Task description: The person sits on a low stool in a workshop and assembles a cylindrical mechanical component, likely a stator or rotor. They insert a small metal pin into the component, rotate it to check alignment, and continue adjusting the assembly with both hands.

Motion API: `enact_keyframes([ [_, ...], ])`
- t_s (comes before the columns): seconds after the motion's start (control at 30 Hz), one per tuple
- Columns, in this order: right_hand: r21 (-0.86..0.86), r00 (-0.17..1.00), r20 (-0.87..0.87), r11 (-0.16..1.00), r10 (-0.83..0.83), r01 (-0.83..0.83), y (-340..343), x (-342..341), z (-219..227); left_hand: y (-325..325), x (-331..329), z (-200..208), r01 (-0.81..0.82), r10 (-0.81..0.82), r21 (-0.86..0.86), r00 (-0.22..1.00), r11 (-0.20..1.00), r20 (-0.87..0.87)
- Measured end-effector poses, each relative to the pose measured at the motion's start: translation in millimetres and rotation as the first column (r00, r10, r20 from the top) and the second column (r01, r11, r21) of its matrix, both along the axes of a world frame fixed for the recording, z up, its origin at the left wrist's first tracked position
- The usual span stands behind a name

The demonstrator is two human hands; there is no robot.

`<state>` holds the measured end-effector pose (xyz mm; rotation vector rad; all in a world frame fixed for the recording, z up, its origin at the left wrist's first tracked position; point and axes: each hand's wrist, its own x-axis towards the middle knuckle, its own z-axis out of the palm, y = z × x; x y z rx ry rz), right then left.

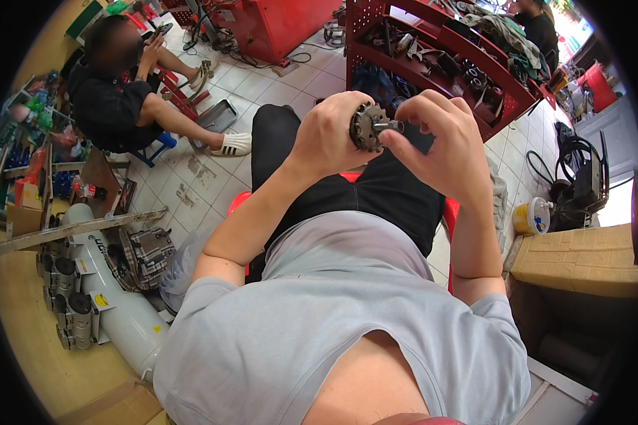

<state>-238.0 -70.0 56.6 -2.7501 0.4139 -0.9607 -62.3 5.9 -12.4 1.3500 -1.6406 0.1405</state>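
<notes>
My left hand (331, 134) is wrapped round a dark, greasy metal gear (366, 127) with blocky teeth, held up above my lap. From the gear's middle a thin bright shaft (392, 127) sticks out to the right, with a wider cylindrical end. My right hand (443, 138) is curled about that end, thumb below and index finger above. Whether both fingertips press on the metal is hard to make out. The back of the gear is hidden by my left palm.
A red perforated tool cart (432, 64) full of tools and parts stands ahead. At the left, another person (120, 92) sits on a low stool. A white cylinder (113, 290) lies at lower left; a bucket (532, 216) and a cardboard box (578, 262) are at right.
</notes>
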Motion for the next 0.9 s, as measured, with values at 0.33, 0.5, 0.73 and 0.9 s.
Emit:
enact_keyframes([
  [0.33,0.007,0.996,0.072,0.999,0.049,-0.05,-0.4,2.3,-2.6,-0.3,0.3,-1.2,-0.013,0.013,-0.001,1.0,1.0,0.022],
  [0.5,-0.003,0.997,-0.075,1.0,-0.017,0.017,-3.8,-2.8,-1.1,-0.9,0.7,-1.3,-0.011,0.011,-0.004,1.0,1.0,0.022],
  [0.73,0.033,0.998,0.062,0.999,0.026,-0.028,-2.4,1.7,-4.1,-1.0,1.1,-1.2,-0.012,0.012,0.002,0.999,1.0,0.03],
  [0.9,0.029,0.999,-0.05,0.999,-0.012,0.013,-3.3,-3.1,0.2,-0.4,0.7,-0.8,-0.023,0.023,0.016,1.0,1.0,0.015],
])
